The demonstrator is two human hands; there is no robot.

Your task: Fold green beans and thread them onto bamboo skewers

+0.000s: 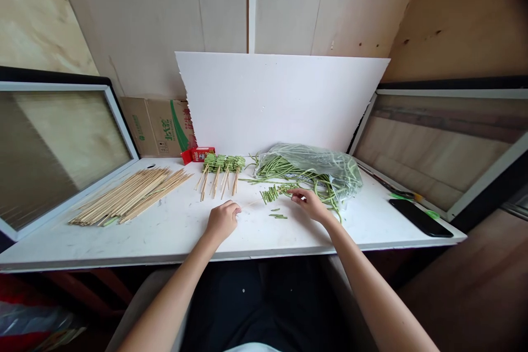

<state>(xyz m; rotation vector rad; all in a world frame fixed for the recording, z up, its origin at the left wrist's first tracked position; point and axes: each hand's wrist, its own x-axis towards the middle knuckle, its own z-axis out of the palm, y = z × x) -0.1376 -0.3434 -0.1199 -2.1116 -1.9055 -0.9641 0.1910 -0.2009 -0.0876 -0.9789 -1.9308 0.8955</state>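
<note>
My left hand [223, 220] rests on the white table [173, 231], fingers curled round a thin bamboo skewer [247, 204] that points right. My right hand [308, 203] reaches to a small heap of cut green bean pieces [273, 193], fingertips pinched at its edge. A few loose pieces [279, 214] lie between the hands. Several finished skewers of green pieces [220, 171] lie behind the left hand. A clear plastic bag of long green beans [313, 168] sits behind the right hand.
A pile of bare bamboo skewers [127, 195] lies at the left. A red packet [197, 154] and a cardboard box [159, 126] stand at the back. A black phone [419, 217] and a green-handled tool [402, 194] lie at the right. A white board [280, 99] leans on the wall.
</note>
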